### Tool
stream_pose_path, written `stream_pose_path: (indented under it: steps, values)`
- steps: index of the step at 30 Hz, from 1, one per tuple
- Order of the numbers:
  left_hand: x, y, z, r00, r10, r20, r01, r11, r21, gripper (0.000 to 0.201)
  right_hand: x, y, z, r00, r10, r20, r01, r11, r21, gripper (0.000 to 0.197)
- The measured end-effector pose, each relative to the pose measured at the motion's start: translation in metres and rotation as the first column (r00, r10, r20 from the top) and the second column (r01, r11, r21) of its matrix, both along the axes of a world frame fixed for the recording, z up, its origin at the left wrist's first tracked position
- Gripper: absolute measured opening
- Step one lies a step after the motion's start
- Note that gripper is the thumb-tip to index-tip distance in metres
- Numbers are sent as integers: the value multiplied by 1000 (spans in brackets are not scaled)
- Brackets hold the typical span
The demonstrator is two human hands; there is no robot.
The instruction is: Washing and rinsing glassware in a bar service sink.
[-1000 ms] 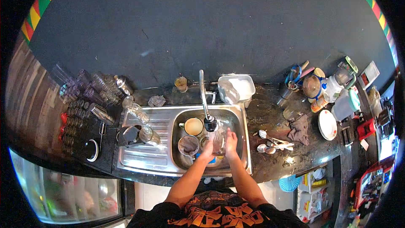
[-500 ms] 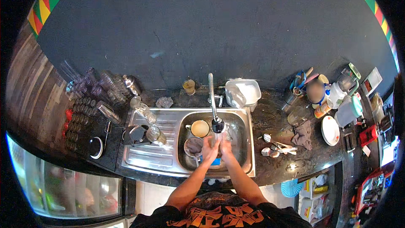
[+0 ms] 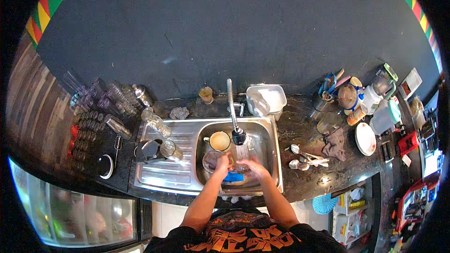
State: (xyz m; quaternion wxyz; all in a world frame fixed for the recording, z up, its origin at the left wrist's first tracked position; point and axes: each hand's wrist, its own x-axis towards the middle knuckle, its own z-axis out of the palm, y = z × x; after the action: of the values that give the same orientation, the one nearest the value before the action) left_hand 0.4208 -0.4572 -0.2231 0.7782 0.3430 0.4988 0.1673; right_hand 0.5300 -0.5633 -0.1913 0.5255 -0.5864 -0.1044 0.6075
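In the sink basin (image 3: 268, 178), water runs from a black spray head (image 3: 239, 137) on a coiled metal hose. My left hand (image 3: 224, 163) is curled beside the right rim of a glass cup with a brownish inside (image 3: 212, 158); whatever its fingers hold is hard to make out. Just right of the stream my right hand (image 3: 253, 167) has its fingers stretched toward the left, holding nothing visible. Below and between the hands lies a blue piece (image 3: 234, 177), partly covered. Behind the glass cup sits a cream-coloured mug (image 3: 219, 141).
On the drainboard (image 3: 176, 178) stand a black container (image 3: 149, 150) and glassware. Spoons and forks (image 3: 307, 161) lie right of the sink near a crumpled dark cloth (image 3: 334, 144). A white tub (image 3: 272, 97) sits behind the tap, and many glasses (image 3: 101, 98) crowd the far left.
My hands have parted from under the running water. The left moved left to the glass cup's rim; the right shifted slightly right and lower. More of the blue piece shows.
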Motion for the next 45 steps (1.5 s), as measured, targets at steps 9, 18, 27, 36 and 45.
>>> stream_pose_path:
  steps: [9, 18, 27, 36, 45]
  values:
    - [4, -13, -17, 971, 181, 153, -174, 983, -61, 18, 9, -2, -17, 956, 55, 287, -156, 926, 343, 63]
    - [-20, 4, -4, 961, -61, 268, -13, 963, 268, 22, -3, -1, -32, 951, -222, 217, 82, 853, 515, 67]
    - [-36, 8, 8, 984, -14, 180, -28, 973, 228, 28, -4, 12, -31, 801, -306, 514, -9, 853, 522, 57]
    - [-35, 9, 15, 982, -13, 187, -28, 977, 213, 27, -3, 6, -50, 945, -257, 200, 143, 880, 452, 41]
    - [-35, 5, 16, 985, -23, 172, -14, 978, 206, 26, -11, 6, -38, 966, -248, 74, 168, 819, 548, 42]
